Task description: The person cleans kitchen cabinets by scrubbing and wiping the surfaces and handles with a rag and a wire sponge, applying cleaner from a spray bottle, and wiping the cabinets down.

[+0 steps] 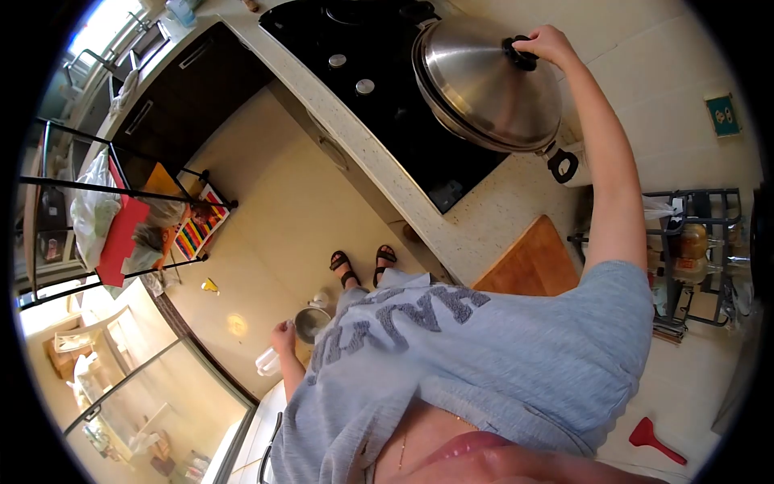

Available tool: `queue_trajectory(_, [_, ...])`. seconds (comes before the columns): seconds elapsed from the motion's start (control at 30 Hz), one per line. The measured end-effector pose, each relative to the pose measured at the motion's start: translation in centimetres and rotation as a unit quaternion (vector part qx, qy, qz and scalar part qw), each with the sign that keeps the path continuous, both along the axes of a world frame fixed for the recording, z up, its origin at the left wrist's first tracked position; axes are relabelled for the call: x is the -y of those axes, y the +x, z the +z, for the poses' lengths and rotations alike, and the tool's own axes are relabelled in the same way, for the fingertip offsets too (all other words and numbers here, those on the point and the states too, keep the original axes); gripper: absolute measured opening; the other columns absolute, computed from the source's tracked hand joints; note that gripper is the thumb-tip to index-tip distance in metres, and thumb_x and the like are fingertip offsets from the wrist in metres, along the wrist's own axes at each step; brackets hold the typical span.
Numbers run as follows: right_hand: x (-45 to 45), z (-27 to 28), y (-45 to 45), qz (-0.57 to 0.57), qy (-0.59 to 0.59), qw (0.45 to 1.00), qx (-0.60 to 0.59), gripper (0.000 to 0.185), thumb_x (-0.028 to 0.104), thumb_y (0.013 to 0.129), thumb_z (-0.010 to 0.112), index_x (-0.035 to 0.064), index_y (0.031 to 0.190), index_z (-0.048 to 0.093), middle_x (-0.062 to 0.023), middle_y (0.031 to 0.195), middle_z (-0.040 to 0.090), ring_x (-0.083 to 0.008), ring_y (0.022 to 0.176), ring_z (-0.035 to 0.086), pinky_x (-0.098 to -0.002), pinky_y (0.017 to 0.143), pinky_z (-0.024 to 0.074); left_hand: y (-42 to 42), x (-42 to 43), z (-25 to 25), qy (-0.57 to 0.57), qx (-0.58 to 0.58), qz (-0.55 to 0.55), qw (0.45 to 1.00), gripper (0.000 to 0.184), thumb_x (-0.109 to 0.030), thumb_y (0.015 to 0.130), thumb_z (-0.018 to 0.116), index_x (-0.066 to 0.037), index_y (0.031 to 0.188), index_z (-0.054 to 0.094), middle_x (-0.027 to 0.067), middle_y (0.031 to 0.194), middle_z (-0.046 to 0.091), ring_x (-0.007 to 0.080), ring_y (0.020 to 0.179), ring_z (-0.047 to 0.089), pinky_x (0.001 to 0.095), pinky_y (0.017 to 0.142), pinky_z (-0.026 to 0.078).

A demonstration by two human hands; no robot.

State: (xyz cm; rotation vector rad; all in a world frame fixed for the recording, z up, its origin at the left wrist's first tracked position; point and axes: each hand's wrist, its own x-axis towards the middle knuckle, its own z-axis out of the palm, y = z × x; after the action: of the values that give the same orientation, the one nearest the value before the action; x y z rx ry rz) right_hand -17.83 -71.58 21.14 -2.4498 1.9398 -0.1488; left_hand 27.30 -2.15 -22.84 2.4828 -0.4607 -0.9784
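Note:
My right hand is closed round the black knob of a large domed metal lid. The lid rests on or just over a wide metal pan on the black hob; whether they touch is unclear. A black loop handle sticks out at the pan's lower right. Lower left in the view, my left hand is beside my body with fingers curled; what it holds, if anything, is too small to make out. Near it are a round metal bowl and a white object.
A wooden board lies on the speckled counter. A black rack with jars stands at the right. On the left, a black-framed shelf holds bags and a red item. A red scraper is at the lower right.

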Motion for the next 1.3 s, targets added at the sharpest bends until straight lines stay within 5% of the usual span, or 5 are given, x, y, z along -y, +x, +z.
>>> queue_trajectory(0.2, [0.2,-0.2,-0.4,0.011,-0.009,1.000,-0.002,0.044,0.046,0.058,0.067,0.0018,0.059,0.059,-0.0096,0.058,0.057,-0.0194,0.054,0.054,-0.0324,0.054,0.0425,0.7,-2.1,-3.0,-0.014,0.004,-0.017,1.000,0.031,-0.022,0.072,0.064,0.000,0.093,0.063,0.0106,0.074,0.065,0.0173,0.067,0.061,0.0310,0.063,0.047])
queue_trajectory(0.6, [1.0,1.4,-0.6,-0.006,0.069,0.998,-0.005,0.037,0.039,0.069,0.066,0.0036,0.080,0.068,-0.0016,0.069,0.061,-0.0095,0.063,0.053,-0.0251,0.061,0.0412,-0.8,-2.8,-2.1,0.027,0.059,-0.041,0.997,0.025,-0.024,0.072,0.064,-0.002,0.085,0.064,0.0104,0.068,0.062,0.0208,0.063,0.059,0.0340,0.062,0.047])
queue_trajectory(0.7, [0.4,1.9,-0.4,-0.005,0.078,0.997,0.011,0.038,0.039,0.071,0.065,0.0029,0.081,0.067,-0.0007,0.070,0.060,-0.0091,0.064,0.051,-0.0242,0.060,0.0398,-1.9,-1.0,1.4,0.017,0.062,-0.057,0.996,0.025,-0.023,0.073,0.064,-0.001,0.085,0.064,0.0095,0.068,0.062,0.0182,0.063,0.059,0.0318,0.061,0.046])
queue_trajectory(0.83, [1.3,1.8,-1.2,-0.018,0.104,0.993,0.044,0.039,0.039,0.071,0.066,0.0035,0.086,0.068,0.0002,0.069,0.058,-0.0081,0.062,0.048,-0.0224,0.059,0.0383,-2.3,-2.5,-1.7,-0.006,0.005,-0.003,1.000,0.026,-0.019,0.072,0.064,-0.001,0.091,0.064,0.0083,0.071,0.064,0.0154,0.063,0.060,0.0285,0.061,0.047])
queue_trajectory(1.3, [1.0,1.0,-0.3,-0.026,0.089,0.996,0.000,0.042,0.039,0.068,0.068,0.0008,0.087,0.067,-0.0042,0.074,0.063,-0.0109,0.067,0.055,-0.0243,0.061,0.0420,-2.8,-3.1,-1.6,-0.002,0.002,0.007,1.000,0.026,-0.017,0.070,0.065,-0.002,0.092,0.064,0.0121,0.076,0.065,0.0192,0.069,0.063,0.0299,0.066,0.048])
